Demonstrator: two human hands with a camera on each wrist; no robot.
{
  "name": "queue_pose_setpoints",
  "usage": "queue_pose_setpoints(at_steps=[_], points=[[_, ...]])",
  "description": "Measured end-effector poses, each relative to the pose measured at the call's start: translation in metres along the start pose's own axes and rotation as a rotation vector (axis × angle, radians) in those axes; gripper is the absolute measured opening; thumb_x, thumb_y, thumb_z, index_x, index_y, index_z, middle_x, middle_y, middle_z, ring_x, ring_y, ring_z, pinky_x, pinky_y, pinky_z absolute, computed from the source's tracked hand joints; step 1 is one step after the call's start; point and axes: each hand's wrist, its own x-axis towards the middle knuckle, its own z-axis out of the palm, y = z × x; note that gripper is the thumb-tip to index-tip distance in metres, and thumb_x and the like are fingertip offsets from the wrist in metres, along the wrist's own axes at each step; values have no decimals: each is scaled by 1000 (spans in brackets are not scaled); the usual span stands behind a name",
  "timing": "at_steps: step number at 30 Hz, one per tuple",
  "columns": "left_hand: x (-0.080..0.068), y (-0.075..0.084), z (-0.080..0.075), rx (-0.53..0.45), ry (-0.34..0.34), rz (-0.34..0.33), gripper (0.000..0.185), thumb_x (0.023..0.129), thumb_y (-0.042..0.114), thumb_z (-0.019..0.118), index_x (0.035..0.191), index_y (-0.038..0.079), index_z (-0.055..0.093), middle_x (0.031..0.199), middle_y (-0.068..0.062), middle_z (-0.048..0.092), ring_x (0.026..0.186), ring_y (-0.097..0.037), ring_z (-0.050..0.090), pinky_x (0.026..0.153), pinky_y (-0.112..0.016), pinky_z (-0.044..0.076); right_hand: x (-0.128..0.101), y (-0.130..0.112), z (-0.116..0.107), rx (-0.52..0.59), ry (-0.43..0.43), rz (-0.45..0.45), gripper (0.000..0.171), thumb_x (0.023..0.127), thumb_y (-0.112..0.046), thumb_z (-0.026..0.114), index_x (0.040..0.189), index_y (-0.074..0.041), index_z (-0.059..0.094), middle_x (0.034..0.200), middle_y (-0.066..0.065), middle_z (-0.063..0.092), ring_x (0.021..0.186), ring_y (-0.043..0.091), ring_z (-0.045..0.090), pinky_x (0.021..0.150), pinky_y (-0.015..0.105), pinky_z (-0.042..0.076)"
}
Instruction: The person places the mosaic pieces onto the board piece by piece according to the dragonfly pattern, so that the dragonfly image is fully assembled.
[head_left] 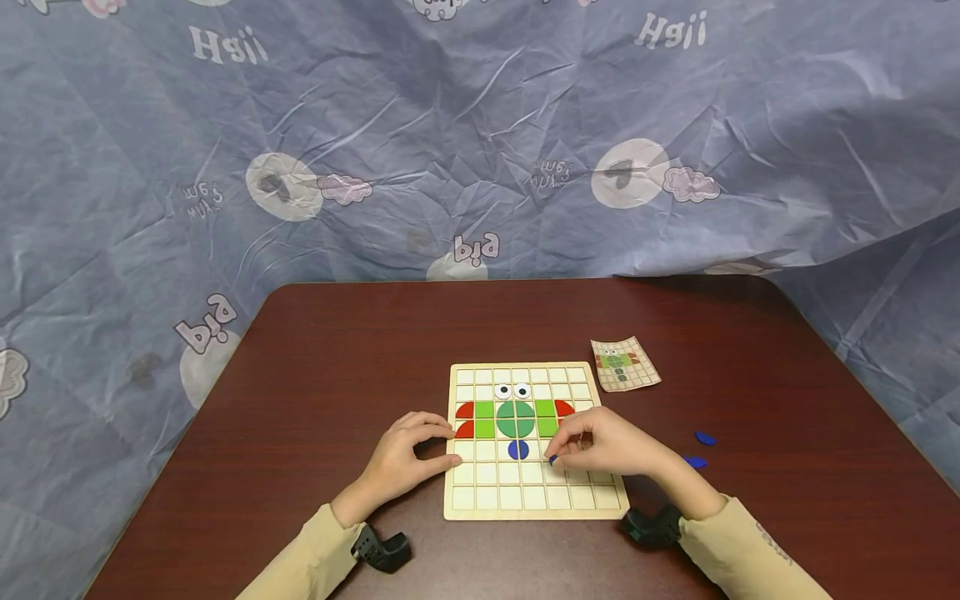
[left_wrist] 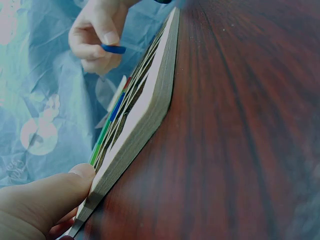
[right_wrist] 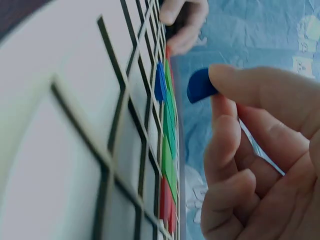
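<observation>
A wooden grid board (head_left: 525,500) lies on the dark table. On it sit two eyes, a green circle (head_left: 516,418) flanked by green squares and red quarter pieces, and a blue circle (head_left: 518,450) below. My left hand (head_left: 452,446) holds the board's left edge, thumb (left_wrist: 55,192) against its side. Just above the squares to the right of the blue circle, my right hand (head_left: 557,457) pinches a small blue piece (right_wrist: 200,85) between thumb and fingertips. The same blue piece (left_wrist: 114,48) also shows in the left wrist view.
A pattern card (head_left: 625,363) lies beyond the board's right corner. Two loose blue pieces (head_left: 705,437) (head_left: 695,461) rest on the table (head_left: 337,350) to the right of my right hand. A wrinkled blue printed sheet hangs behind the table.
</observation>
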Motion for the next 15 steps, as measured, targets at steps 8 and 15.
queue_pose_setpoints(at_steps=[8,15], points=[[0,1,0,-3,5,6,32,73,37,81,97,17,72,103,12,61,97,-6,54,84,-31,48,17,-9,19,13,10,93,6,83,-20,74,88,-16,74,74,-10,64,66,5,54,58,21,48],[0,1,0,-1,7,20,31,73,36,81,96,17,72,103,11,62,96,-6,54,84,-30,48,27,-14,33,9,33,186,3,82,-20,73,85,-19,74,75,-11,65,64,5,54,58,23,48]])
